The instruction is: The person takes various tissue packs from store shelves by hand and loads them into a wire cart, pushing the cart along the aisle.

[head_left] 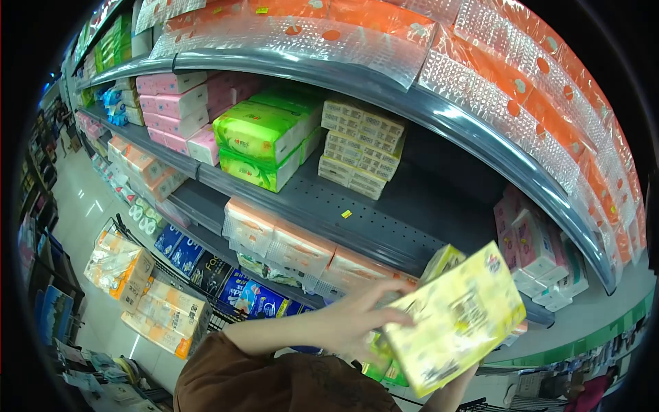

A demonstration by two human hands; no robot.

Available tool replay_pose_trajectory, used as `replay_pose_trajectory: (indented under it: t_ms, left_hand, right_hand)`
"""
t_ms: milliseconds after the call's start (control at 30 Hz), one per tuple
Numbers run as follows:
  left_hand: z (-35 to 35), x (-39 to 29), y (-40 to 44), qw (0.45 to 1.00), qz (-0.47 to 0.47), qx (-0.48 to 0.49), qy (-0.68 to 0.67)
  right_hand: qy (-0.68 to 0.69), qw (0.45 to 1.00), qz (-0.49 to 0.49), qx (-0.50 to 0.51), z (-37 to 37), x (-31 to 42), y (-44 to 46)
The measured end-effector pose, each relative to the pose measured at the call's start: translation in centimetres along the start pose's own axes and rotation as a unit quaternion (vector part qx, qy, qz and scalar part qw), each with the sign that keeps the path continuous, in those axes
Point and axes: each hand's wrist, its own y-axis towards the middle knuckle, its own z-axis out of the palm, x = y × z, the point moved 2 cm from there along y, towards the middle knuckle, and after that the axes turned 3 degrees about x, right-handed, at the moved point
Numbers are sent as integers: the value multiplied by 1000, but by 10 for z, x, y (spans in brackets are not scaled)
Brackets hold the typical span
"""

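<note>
A yellow tissue pack [460,319] is held up at the lower right, in front of the shelf, its printed broad face toward me. My left hand [367,316] is at its left edge, fingers bent against the pack. Behind its lower right edge, my right hand [458,388] supports it; those fingers are mostly hidden. Another yellow pack [443,261] shows partly behind the held one. On the dark shelf, a stack of beige-yellow packs [360,147] stands beside green tissue packs [264,134].
Pink packs [175,103] stand at the shelf's left, more pink packs [535,247] at its right. Orange-and-clear bundles [384,27] overhang the upper shelf edge. Orange-white packs [295,240] line the shelf below. A black wire cart [171,271] with bundles [165,316] is at lower left.
</note>
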Motion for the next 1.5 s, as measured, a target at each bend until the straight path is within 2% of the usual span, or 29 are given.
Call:
replay_pose_trajectory:
  t_ms: [100, 200, 267, 300, 333, 367, 400, 433, 467, 533, 567, 633, 667, 700, 767, 800, 833, 900, 1000, 1100, 1200, 1300, 1333, 1433, 1500]
  left_hand:
    - [21, 2, -38, 984, -55, 58, -158]
    - [46, 23, -62, 979, -83, -51, -182]
    - [58, 22, -72, 901, -152, -130, -386]
    - [62, 22, -76, 843, -180, -167, -478]
    - [60, 23, -76, 776, -203, -202, -562]
    - [48, 11, -76, 710, -264, -223, -614]
    - [45, 13, -85, 711, -285, -194, -613]
    - [46, 15, -99, 710, -308, -165, -611]
    - [49, 17, -114, 707, -332, -136, -609]
    - [62, 27, -145, 665, -346, -214, -626]
    - [70, 33, -159, 641, -352, -251, -634]
    - [81, 44, -182, 570, -240, -289, -731]
    - [84, 47, -190, 530, -180, -304, -771]
    - [88, 49, -199, 529, -199, -336, -753]
    - [91, 38, -201, 517, -179, -373, -749]
    - [92, 34, -202, 512, -169, -390, -747]
    - [95, 32, -206, 515, -169, -388, -746]
    - [102, 29, -217, 524, -170, -384, -741]
    - [104, 19, -224, 539, -211, -396, -713]
    - [117, 25, -234, 527, -172, -396, -732]
    - [121, 23, -238, 532, -169, -410, -721]
    - [111, 20, -228, 542, -128, -398, -729]
    - [110, 18, -226, 533, -140, -406, -729]
    - [104, 14, -228, 521, -165, -430, -719]
    - [106, 18, -234, 523, -158, -442, -712]
  right_hand:
    - [-105, 994, -28, 21, 4, -3, -30]
    - [-171, 983, -47, 54, 17, -8, -47]
    - [-166, 983, -32, 71, 17, -15, -53]
    - [-143, 987, 19, 64, 12, -20, -50]
    - [-136, 985, 35, 102, 16, -25, -45]
    - [-129, 980, 51, 141, 23, -30, -40]
    - [-123, 973, 67, 181, 32, -34, -37]
    - [-125, 966, 44, 221, 52, -33, -34]
    - [-124, 961, 80, 233, 55, -41, -34]
    - [-154, 945, 67, 282, 75, -42, -26]
    - [-220, 916, 33, 334, 78, -41, -14]
    - [-344, 835, -35, 429, 83, -40, 17]
    - [-344, 858, -47, 379, 99, -32, 33]
    - [-343, 878, -58, 328, 119, -23, 53]
    - [-250, 932, 11, 262, 144, -15, 110]
    - [-170, 968, 39, 179, 164, -11, 133]
    - [-147, 972, 58, 176, 175, -13, 162]
    - [-192, 968, 125, 99, 209, -17, 199]
    - [-126, 958, 184, 181, 250, -17, 226]
    - [-61, 917, 254, 301, 250, -38, 273]
    - [-87, 925, 256, 268, 233, -44, 298]
    - [-121, 933, 275, 199, 227, -31, 282]
    - [-124, 934, 282, 183, 225, -29, 280]
    - [-120, 931, 285, 192, 213, -7, 253]
    - [-23, 920, 302, 248, 188, -11, 253]
